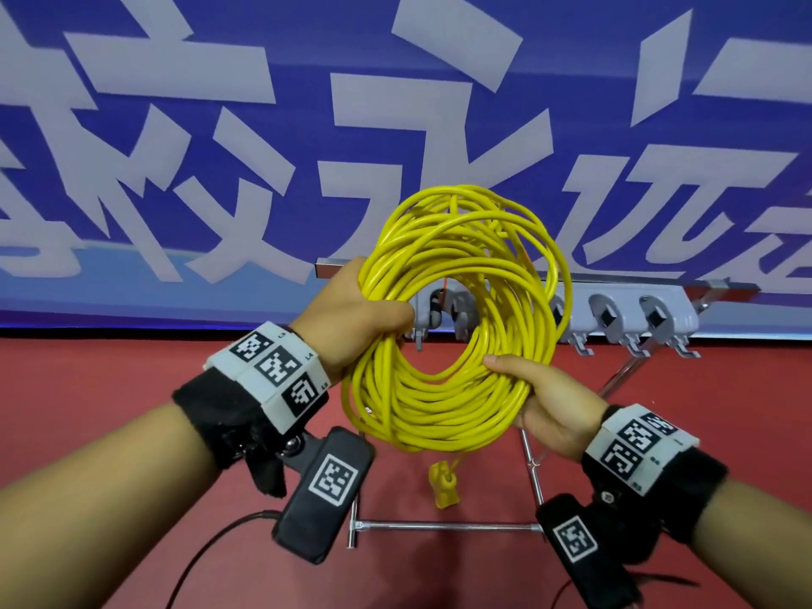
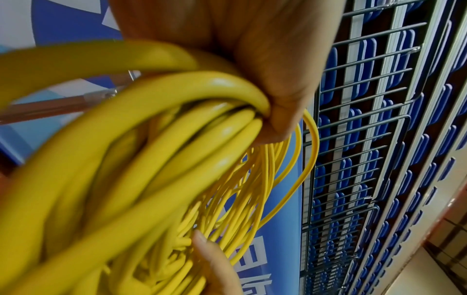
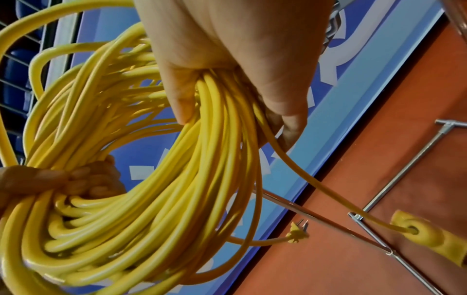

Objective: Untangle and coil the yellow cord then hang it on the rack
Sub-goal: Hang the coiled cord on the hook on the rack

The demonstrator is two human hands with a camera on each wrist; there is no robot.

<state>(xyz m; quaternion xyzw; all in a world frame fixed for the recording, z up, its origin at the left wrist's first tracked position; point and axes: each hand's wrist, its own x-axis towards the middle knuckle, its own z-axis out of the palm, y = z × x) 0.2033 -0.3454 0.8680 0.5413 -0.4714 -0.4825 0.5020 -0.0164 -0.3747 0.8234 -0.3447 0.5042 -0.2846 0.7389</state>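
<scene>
The yellow cord (image 1: 457,318) is wound into a round coil, held up in front of the rack (image 1: 624,309). My left hand (image 1: 351,318) grips the coil's upper left side, fingers wrapped round the bundle (image 2: 177,139). My right hand (image 1: 540,397) grips the lower right side, thumb on the inner edge; in the right wrist view its fingers (image 3: 227,69) curl round the strands (image 3: 151,189). A yellow socket end (image 1: 446,483) dangles below the coil. The pronged plug (image 3: 298,232) hangs free beside it.
The grey rack with several hooks (image 1: 676,345) stands on a metal frame (image 1: 444,527) on the red floor (image 1: 132,371). A blue banner with white characters (image 1: 263,169) fills the background. A black cable (image 1: 206,547) lies on the floor at lower left.
</scene>
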